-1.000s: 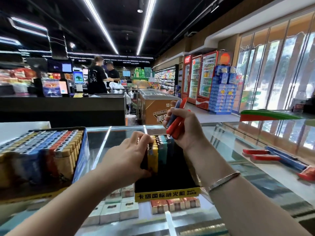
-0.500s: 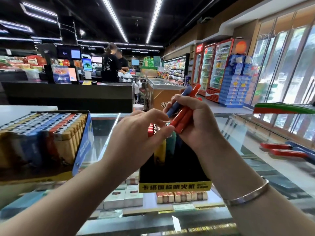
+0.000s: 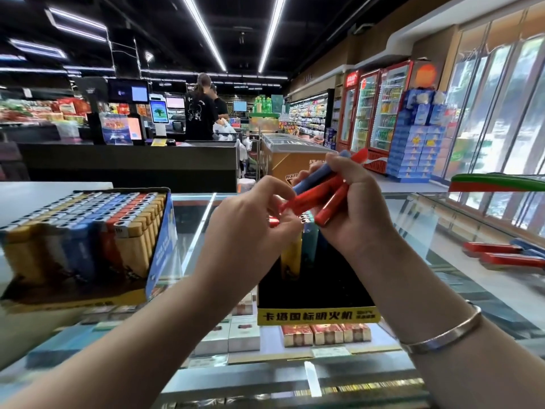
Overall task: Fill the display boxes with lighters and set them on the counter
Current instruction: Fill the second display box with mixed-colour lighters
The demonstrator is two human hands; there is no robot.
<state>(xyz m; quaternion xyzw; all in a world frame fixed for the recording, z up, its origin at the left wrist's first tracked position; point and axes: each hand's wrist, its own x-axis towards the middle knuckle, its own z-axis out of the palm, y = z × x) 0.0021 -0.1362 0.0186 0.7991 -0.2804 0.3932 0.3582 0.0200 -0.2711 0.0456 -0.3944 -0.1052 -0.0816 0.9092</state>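
Nearest, the left hand [image 3: 250, 222] is pinching the end of a red lighter [image 3: 306, 199] with its fingers, while the right hand [image 3: 354, 211] is gripping a bundle of lighters [image 3: 324, 190] above the half-empty display box [image 3: 317, 315] sitting on the glass worktop [image 3: 442, 231]. Tugging one lighter out could be loosening the bundle, so others might be dropping into the box crooked or onto the glass. Further left the full display box [image 3: 160, 255] is standing clear, loose lighters [image 3: 501, 255] are lying at right, and two people [image 3: 200, 110] are standing at the far checkout.
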